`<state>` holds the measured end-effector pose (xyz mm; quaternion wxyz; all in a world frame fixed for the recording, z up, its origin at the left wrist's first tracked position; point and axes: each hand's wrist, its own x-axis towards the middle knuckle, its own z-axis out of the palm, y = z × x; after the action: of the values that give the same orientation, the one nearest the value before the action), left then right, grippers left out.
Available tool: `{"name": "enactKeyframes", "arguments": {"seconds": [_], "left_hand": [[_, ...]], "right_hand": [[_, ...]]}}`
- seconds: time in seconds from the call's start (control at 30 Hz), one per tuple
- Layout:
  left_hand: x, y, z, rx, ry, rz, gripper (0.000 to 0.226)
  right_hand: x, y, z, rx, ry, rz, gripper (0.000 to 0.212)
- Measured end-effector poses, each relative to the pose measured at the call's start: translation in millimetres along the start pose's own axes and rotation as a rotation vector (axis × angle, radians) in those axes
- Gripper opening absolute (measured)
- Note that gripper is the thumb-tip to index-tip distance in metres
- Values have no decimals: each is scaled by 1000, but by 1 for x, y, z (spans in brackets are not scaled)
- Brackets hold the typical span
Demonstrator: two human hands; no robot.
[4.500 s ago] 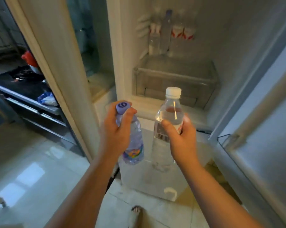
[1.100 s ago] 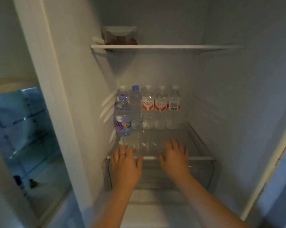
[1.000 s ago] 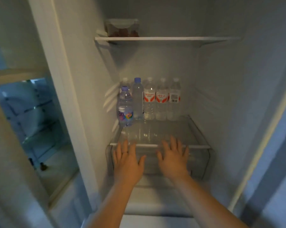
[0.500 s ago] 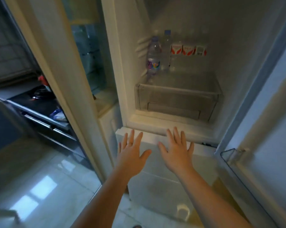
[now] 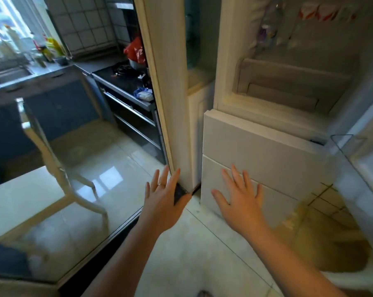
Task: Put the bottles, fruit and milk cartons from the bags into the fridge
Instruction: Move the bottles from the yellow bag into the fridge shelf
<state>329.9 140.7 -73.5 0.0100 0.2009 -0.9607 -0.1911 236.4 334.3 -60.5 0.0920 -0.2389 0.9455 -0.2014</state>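
As the hands hang: left hand [image 5: 163, 202] and right hand [image 5: 240, 200] are both spread flat, fingers straight, holding nothing.
Left hand: free in the air in front of the foot of the pale door post [image 5: 166, 103], with a ring on one finger. Whether it touches the post cannot be told.
Right hand: over the white lower drawer front [image 5: 267, 146] of the fridge. Contact cannot be told.
Bottles [image 5: 269, 28]: up and beyond the right fingertips, standing on the shelf inside the open fridge. One has a purple label and the red-banded ones beside it are too blurred to count.
Crisper drawer [image 5: 288, 86]: between the right hand and the bottles, under their shelf. Nothing can be made out inside it.
Fridge door [image 5: 365, 168]: swung open, out to the right of the right hand.
Done, as I judge: some bottles are shelved.
Left, as I judge: no fruit or milk cartons show in the fridge.
Bags: none surely in view. A red bag [image 5: 135, 50] lies well beyond the left hand on the hob, and its part in the task is unclear.
Next, likely: fetch another load with both free hands.
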Motion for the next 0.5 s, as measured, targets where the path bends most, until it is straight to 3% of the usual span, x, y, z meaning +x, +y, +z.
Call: {"name": "enactKeyframes", "arguments": {"seconds": [0.2,0.5], "left_hand": [[-100,-14,17,8,-54,-35,76],[-229,5,84,32,-203,56,80]], "right_hand": [[-96,-8,32,-45,-69,-5,66],[-260,29,63,-28,-103,157,67]]}}
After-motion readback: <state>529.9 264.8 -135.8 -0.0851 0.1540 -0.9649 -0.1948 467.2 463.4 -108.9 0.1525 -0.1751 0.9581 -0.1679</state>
